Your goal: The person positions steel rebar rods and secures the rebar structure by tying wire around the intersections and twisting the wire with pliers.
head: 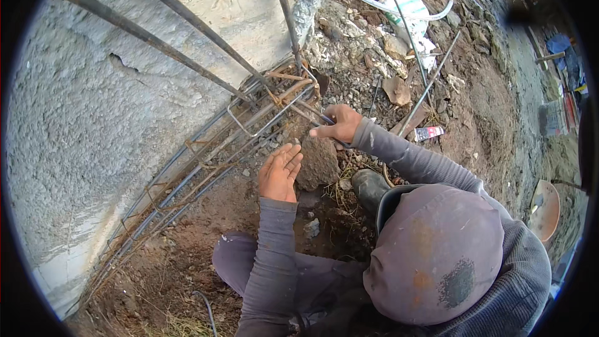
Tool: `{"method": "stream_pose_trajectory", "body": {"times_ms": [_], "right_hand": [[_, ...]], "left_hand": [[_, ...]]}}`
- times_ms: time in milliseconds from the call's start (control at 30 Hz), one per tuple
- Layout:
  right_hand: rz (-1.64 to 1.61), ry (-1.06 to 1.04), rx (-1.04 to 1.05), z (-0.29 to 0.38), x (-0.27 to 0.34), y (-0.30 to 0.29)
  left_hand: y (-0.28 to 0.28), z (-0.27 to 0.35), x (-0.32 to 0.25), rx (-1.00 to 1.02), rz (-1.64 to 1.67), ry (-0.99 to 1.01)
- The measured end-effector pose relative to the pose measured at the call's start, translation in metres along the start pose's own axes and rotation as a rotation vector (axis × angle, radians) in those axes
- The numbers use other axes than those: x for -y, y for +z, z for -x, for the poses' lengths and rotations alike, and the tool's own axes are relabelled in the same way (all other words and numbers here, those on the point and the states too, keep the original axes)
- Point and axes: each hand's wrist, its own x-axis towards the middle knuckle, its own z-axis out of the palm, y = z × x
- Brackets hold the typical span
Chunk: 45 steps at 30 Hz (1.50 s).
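Neither of my own hands is in view. A co-worker in a stained cap squats before me, with both of their hands at a rebar cage lying along the foot of a rough concrete wall. Their right hand grips a thin dark bar at the cage's near end. Held apart from the steel, their left hand is raised with its fingers together. A bent wire stirrup sits on the cage bars. Thick upright rods rise from this end, by the wall's corner.
A large stone lies below the co-worker's hands, near their rubber boot. Loose rods slant over rubble at the right. Beyond are a clear hose, a white sack and a small printed packet.
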Motion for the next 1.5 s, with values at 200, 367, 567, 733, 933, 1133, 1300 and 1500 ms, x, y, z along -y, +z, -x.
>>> {"method": "stream_pose_trajectory", "body": {"times_ms": [200,367,567,733,933,1133,1300,1500], "right_hand": [[0.853,-0.168,-0.152,0.010,0.019,0.010],[-1.085,0.338,0.509,0.005,-0.020,0.002],[-1.126,0.301,0.554,0.069,-0.063,-0.002],[-0.735,0.186,0.464,0.112,-0.043,-0.023],[0.133,-0.170,0.029,0.114,-0.016,-0.028],[0.217,-0.252,-0.035,0.110,-0.016,-0.025],[0.271,-0.205,-0.132,0.111,-0.017,-0.024],[0.323,-0.278,-0.157,0.112,-0.015,-0.019]], "left_hand": [[0.008,-0.007,0.001,0.032,-0.017,0.017],[0.014,-0.007,0.001,0.010,-0.051,0.004],[0.017,-0.006,0.008,-0.040,-0.165,0.071],[0.046,0.008,0.029,0.261,0.106,0.165],[0.082,0.027,0.052,0.006,-0.299,0.464],[0.083,0.029,0.056,-0.100,-0.336,0.516],[0.088,0.036,0.067,-0.117,-0.651,0.876],[0.091,0.032,0.062,-0.237,-0.992,1.106]]}}
